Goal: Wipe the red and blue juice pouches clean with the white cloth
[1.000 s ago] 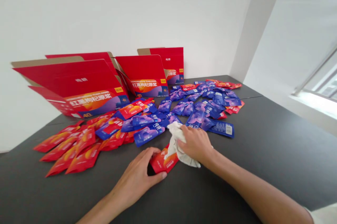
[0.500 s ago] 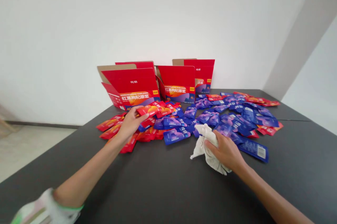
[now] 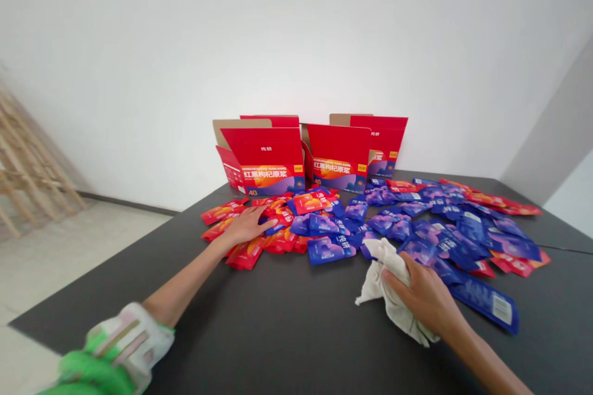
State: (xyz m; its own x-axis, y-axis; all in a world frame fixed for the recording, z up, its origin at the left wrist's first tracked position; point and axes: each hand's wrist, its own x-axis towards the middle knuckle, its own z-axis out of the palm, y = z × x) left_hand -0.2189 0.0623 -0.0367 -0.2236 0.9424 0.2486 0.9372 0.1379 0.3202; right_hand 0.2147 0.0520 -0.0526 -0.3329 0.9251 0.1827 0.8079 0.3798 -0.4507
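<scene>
Many red pouches (image 3: 248, 251) are piled to the left of the white cloth (image 3: 377, 280) and a little beyond it, and are touched by the left hand (image 3: 245, 226), which is laid over them; its fingertips are partly hidden, so whether one is grasped cannot be told. The cloth itself is clasped in the right hand (image 3: 426, 293), bunched between thumb and fingers. Beyond the cloth and to its left, a blue pouch (image 3: 331, 249) is marked 纯耕 in white, and further blue pouches, mixed with red ones, are spread beyond the cloth and to its right. A white barcode is borne by the long blue pouch (image 3: 484, 302) to the right of the cloth, its figures too small to be read. Well beyond the cloth, open red cartons are lined up: 红黑枸杞原浆 is printed on the front-left carton (image 3: 264, 148) and on the front-right carton (image 3: 340, 160), with YUANJIANG in small letters above and 40 below; 纯耕 is carried on the front-left carton's flap. On the rear-right carton (image 3: 384, 141), the product name is partly covered. Beneath the cloth, the black table (image 3: 296, 333) is seen.
</scene>
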